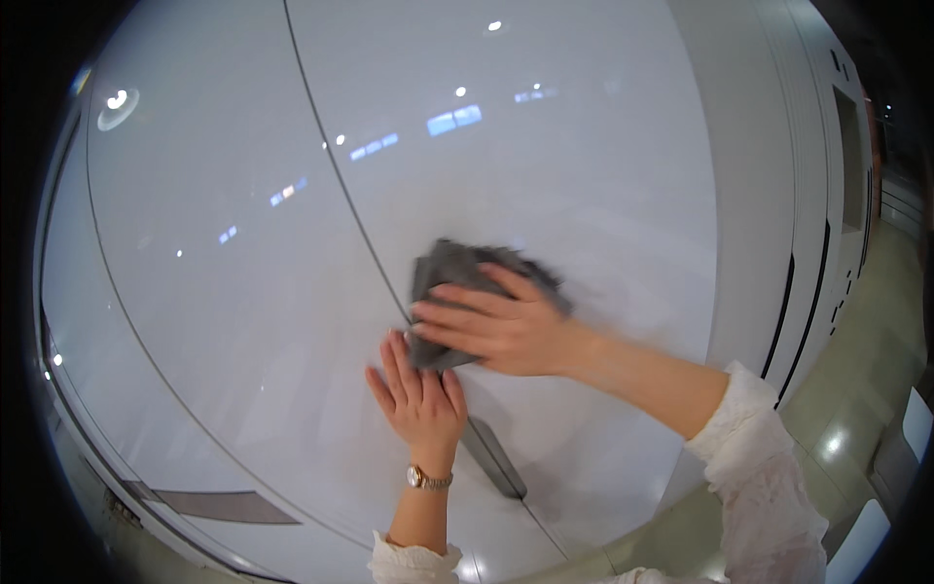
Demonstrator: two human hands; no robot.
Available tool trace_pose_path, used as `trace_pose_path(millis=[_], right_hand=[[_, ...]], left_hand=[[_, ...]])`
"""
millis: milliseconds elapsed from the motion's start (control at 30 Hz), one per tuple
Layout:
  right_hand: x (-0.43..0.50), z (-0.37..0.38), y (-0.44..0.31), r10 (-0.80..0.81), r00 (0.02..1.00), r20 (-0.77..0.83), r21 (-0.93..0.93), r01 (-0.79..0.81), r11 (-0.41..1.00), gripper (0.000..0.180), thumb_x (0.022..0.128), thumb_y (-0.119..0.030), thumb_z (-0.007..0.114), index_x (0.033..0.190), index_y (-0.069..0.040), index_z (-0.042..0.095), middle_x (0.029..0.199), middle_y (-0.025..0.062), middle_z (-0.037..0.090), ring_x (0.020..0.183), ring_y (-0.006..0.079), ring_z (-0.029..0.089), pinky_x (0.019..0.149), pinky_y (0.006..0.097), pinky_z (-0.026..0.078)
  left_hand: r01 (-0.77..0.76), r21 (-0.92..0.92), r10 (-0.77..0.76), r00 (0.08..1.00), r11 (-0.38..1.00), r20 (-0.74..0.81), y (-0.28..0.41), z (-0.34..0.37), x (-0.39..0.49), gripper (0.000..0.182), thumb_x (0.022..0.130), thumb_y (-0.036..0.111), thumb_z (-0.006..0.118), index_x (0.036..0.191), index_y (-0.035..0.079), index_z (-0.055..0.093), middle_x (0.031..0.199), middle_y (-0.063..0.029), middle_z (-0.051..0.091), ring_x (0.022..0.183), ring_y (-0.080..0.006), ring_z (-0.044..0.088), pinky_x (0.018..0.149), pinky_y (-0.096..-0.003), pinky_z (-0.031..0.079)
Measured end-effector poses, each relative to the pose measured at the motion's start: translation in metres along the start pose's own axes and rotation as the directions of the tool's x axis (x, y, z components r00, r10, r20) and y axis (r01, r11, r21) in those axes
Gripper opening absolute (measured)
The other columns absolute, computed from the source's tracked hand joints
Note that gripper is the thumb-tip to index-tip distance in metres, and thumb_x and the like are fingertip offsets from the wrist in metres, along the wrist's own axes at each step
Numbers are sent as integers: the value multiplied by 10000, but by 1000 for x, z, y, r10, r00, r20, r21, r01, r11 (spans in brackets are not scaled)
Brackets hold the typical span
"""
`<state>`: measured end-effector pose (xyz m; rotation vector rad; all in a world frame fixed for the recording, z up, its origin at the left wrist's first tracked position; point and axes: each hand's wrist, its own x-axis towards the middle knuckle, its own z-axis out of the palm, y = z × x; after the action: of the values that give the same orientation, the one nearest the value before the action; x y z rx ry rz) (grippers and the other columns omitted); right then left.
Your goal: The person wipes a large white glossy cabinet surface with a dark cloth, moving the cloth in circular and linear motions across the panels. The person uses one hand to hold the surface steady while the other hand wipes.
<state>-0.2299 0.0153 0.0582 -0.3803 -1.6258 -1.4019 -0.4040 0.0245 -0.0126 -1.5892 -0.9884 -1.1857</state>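
My right hand [503, 321] presses a folded dark grey cloth [445, 266] against a glossy white cabinet door [584, 182], right beside the dark seam between two doors. The cloth and fingers look slightly blurred. Just below, my left hand [419, 398] lies on the glossy surface with its fingers spread, its fingertips close to the cloth's lower edge; it holds nothing. A metal wristwatch [429, 478] is on the left wrist. Under the hands, a long grey recessed handle [495, 460] straddles the seam.
More white door panels [182, 255] extend to the left, with a grey-brown inset [226, 506] low down. On the right stand pale cabinets with dark vertical grips [779, 317] and a niche [848, 160]. A tiled floor [832, 438] and white-topped furniture [857, 544] show at lower right.
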Motion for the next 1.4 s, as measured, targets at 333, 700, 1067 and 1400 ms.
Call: trace_pose_path(millis=[333,700,1067,1400], right_hand=[[114,-14,176,686,696,-211,-325,-712,622,472,989,-273,441,1408,-55,434,1488,119,390,1396,263,325,1132,517,258],[151,40,139,365,910,-194,-347,-412,842,522,945,-360,460,1389,-87,457,1486,73,403,1376,241,359,1111,491,272],[111,-35,248,634,695,-339,-387,-718,579,507,955,-344,449,1376,-62,443,1403,139,483,1308,304,442,1056,497,348],[94,0,155,550,806,-216,12,-562,827,517,860,-239,570,1317,-6,498,1368,171,500,1279,343,453,1028,471,394]], left_hand=[[-17,50,18,1000,999,-16,-1,0,-4,517,913,266,431,1313,-45,531,1429,-194,460,1354,-320,401,1143,-519,226],[-20,89,22,1000,996,-15,2,0,-3,521,906,267,412,1295,-52,545,1418,-195,471,1344,-317,414,1136,-527,240],[-14,86,15,1000,996,-4,3,-1,-4,535,908,247,398,1317,-81,505,1436,-209,443,1353,-335,400,1138,-537,230],[-27,90,31,999,996,-38,7,0,-3,552,907,188,365,1375,-98,419,1479,-219,378,1383,-342,351,1161,-514,199]])
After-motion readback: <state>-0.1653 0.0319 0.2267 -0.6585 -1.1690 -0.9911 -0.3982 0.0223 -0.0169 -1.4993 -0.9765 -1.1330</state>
